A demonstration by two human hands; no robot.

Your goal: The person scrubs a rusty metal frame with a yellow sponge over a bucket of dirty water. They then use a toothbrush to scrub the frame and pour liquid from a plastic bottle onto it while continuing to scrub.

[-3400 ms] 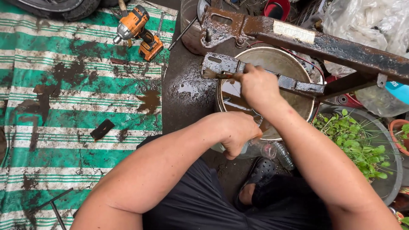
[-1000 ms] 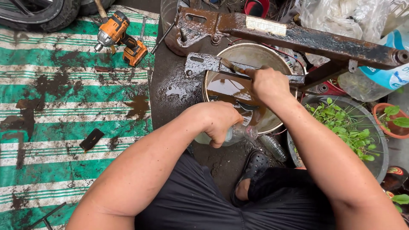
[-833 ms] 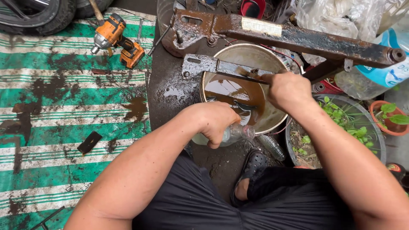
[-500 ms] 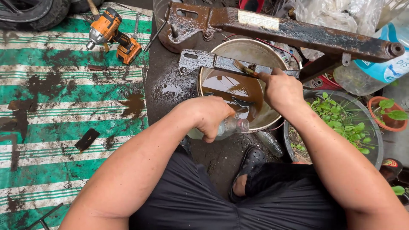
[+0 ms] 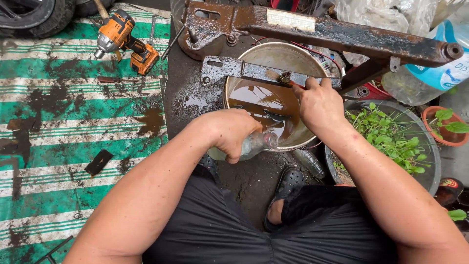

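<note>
Left hand (image 5: 233, 133) tilts clear bottle (image 5: 256, 144).

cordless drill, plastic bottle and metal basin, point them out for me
cordless drill (image 5: 128, 41), head view, orange body
plastic bottle (image 5: 258, 143), head view, clear neck beside the left hand
metal basin (image 5: 298, 53), head view, far inner wall

Clear glossy plastic bottle (image 5: 254, 145); shiny metal basin (image 5: 281, 58) of murky brown liquid; rusty, grimy steel bracket (image 5: 244, 71) and frame (image 5: 317, 32); mud-stained woven striped tarp (image 5: 58, 122); matt orange plastic drill (image 5: 124, 41).
</note>
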